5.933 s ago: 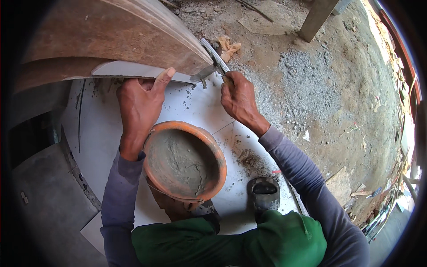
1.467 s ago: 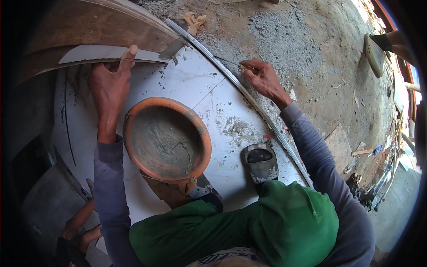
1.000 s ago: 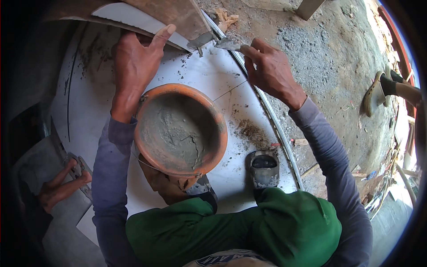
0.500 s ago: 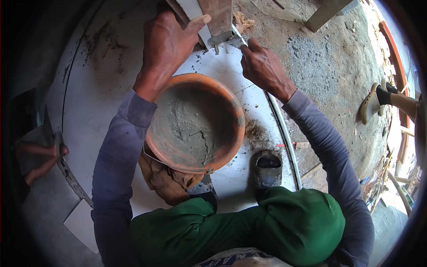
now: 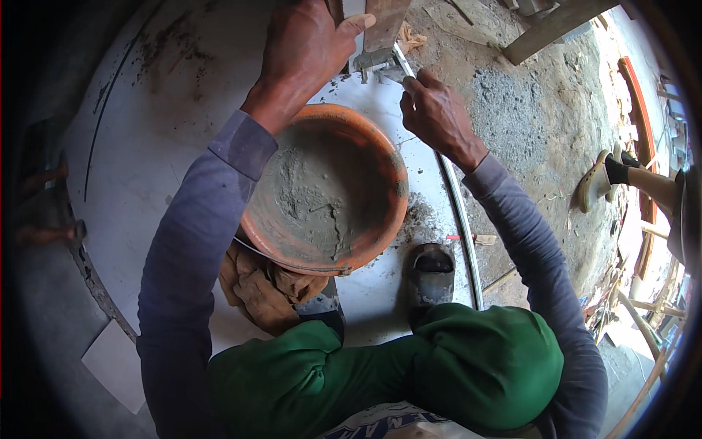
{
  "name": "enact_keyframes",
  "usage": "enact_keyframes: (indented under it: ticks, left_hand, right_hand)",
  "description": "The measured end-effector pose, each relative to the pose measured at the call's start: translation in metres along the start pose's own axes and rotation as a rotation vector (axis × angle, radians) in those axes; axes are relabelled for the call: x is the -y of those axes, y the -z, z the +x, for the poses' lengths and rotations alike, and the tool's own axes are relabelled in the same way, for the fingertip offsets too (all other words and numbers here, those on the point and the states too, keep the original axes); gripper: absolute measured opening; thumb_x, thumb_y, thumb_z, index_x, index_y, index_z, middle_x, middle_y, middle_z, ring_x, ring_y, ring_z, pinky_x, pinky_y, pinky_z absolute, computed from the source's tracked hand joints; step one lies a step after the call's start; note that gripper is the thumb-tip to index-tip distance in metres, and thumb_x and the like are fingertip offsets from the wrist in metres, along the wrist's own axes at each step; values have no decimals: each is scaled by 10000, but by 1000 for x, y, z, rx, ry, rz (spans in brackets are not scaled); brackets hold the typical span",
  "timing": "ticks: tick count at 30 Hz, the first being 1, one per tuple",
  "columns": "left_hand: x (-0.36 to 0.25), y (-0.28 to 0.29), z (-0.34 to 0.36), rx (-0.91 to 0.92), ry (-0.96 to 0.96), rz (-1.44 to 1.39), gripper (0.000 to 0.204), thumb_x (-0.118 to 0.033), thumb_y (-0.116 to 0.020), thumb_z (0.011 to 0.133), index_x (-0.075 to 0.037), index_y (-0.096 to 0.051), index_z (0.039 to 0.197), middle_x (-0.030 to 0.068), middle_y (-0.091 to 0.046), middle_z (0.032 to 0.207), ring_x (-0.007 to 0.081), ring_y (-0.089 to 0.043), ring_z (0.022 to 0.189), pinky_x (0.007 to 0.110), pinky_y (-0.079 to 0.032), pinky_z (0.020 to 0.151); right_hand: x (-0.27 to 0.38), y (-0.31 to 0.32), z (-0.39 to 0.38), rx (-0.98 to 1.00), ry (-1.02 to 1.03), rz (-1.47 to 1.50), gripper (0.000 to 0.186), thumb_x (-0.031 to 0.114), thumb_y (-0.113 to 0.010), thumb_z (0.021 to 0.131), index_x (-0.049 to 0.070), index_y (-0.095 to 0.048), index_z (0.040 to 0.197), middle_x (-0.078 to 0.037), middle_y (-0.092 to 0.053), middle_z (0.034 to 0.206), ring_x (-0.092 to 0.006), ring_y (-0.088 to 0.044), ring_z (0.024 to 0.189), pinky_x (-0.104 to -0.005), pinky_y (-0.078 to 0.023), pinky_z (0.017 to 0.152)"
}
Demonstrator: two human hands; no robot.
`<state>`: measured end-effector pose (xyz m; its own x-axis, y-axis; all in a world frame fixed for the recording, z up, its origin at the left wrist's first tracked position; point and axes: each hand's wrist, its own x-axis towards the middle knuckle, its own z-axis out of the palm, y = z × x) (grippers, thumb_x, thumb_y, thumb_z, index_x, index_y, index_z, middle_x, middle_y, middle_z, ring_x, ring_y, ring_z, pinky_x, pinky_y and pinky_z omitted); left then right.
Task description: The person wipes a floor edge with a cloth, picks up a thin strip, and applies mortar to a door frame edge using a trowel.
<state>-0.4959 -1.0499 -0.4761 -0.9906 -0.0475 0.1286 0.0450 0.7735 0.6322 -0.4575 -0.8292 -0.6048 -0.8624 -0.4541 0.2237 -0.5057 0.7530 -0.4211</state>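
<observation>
At the top, my left hand (image 5: 303,55) is closed around the edge of an upright piece with a white face and a brown panel (image 5: 386,25), its thumb lying on the panel. My right hand (image 5: 442,121), to the right, is closed on a thin metal tool with a narrow shank (image 5: 395,75), which looks like a small trowel. The tool's far end meets grey wet mortar (image 5: 376,58) at the panel's lower end; its blade is mostly hidden. Between my forearms stands an orange-brown tub (image 5: 398,194) with grey mortar (image 5: 307,197) inside.
Under the tub lies a white sheet (image 5: 146,175), with a metal strip (image 5: 461,212) along its right side. A brown cloth (image 5: 259,293) sits beside the tub. Rough ground with grey grit (image 5: 512,117) extends rightward, where another person's shoe (image 5: 596,183) shows. Someone's hand (image 5: 51,234) is at far left.
The view has shifted a little. My left hand, still on the piece, appears higher and further right. The tool's shank now shows more beside the mortar. The other person's hands at left have moved.
</observation>
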Motion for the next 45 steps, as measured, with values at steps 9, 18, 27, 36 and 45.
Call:
enact_keyframes:
  ticks: [9, 18, 27, 36, 45]
  left_hand:
    - [5, 2, -4, -128, -207, -50, 411, -288, -814, 911, 87, -716, 1051, 304, -730, 912, 476, -735, 896, 494, -584, 767]
    - [20, -10, 0, -68, -45, 88, 419, -330, -820, 901, 66, -707, 980, 303, -731, 915, 471, -736, 876, 496, -592, 760]
    - [21, -11, 4, -67, -91, 58, 413, -290, -811, 891, 87, -705, 1018, 318, -728, 898, 462, -747, 858, 484, -605, 748]
    - [24, -12, 4, -97, -75, 16, 431, -308, -785, 907, 92, -701, 1042, 327, -724, 923, 461, -746, 903, 493, -601, 769]
    - [24, -12, 0, -102, -91, 32, 401, -322, -813, 896, 67, -733, 955, 304, -730, 922, 445, -751, 863, 485, -599, 732]
  right_hand:
    - [-9, 10, 60, -1, 104, 56, 170, 66, -685, 835, -2, -667, 989, -219, -687, 941, -414, -699, 834, -474, -560, 723]
    - [17, 34, 51, -288, -36, 172, 156, 119, -692, 913, 46, -652, 1046, -155, -724, 806, -323, -756, 751, -420, -589, 669]
    - [24, 0, 19, -195, 17, 191, 167, 112, -722, 930, 22, -593, 988, -154, -680, 867, -295, -713, 687, -414, -559, 616]
    - [25, -32, 20, -147, 122, 87, 138, 81, -705, 944, 32, -603, 1024, -149, -660, 977, -384, -684, 815, -467, -558, 696]
    - [31, -17, 48, -180, 19, 184, 198, 85, -691, 923, 34, -585, 1082, -197, -677, 1021, -405, -715, 826, -497, -571, 697]
